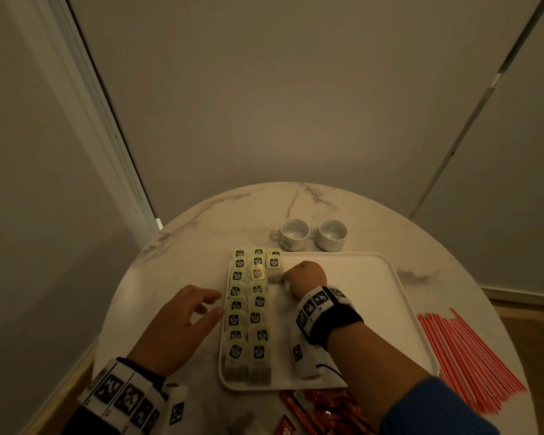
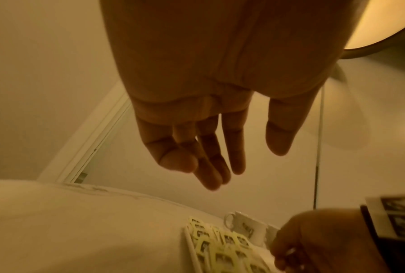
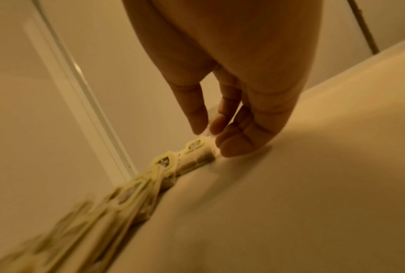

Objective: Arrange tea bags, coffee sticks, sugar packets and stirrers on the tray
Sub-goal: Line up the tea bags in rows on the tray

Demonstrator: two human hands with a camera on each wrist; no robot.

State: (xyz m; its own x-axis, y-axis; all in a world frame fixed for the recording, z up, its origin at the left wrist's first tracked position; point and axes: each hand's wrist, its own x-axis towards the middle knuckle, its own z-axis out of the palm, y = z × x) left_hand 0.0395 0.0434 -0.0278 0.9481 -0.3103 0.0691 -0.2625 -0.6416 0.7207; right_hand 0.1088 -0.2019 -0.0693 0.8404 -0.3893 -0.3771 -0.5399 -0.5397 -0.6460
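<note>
Right hand [image 1: 303, 274] looks like it's pinching a tea bag [image 1: 276, 276] on the tray [image 1: 374, 277], left hand [image 1: 186, 318] loose and empty; bags are light, floppy paper, so grab by the edge.

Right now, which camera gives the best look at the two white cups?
The head view: both white cups stand whole and unobstructed on the marble table, just beyond the tray. The left wrist view catches only one cup clearly, low in the frame and partly behind the right hand. The right wrist view shows neither.
</note>
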